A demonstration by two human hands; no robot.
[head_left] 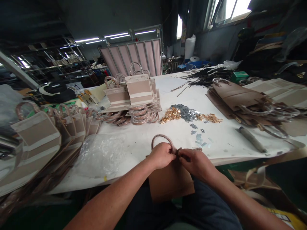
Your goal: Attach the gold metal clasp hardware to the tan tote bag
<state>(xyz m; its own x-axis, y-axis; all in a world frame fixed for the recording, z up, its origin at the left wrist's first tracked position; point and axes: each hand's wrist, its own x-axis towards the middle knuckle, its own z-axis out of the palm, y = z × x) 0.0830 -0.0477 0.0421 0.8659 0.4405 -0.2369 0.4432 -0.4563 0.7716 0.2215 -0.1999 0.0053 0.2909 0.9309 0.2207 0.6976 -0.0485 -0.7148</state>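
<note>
A brown handbag panel (170, 182) with a curved, plastic-wrapped handle (161, 136) rests on my lap against the table's front edge. My left hand (163, 155) is closed on the panel's upper edge near the handle's base. Just right of it, my right hand (195, 161) pinches at the same edge, fingertips close to the left ones. Whatever small piece lies between the right fingertips is too hidden to name. Beyond the hands lie a heap of gold metal clips (171, 115) and a heap of grey metal plates (185, 112).
Stacked handbag panels (139, 86) stand at the back, with more panels (35, 131) along the left. Brown panels (237, 95) are piled on the right near a dark grey rod (252, 139). A clear plastic bag (100, 153) lies left of my arms; black strips (206, 76) lie behind.
</note>
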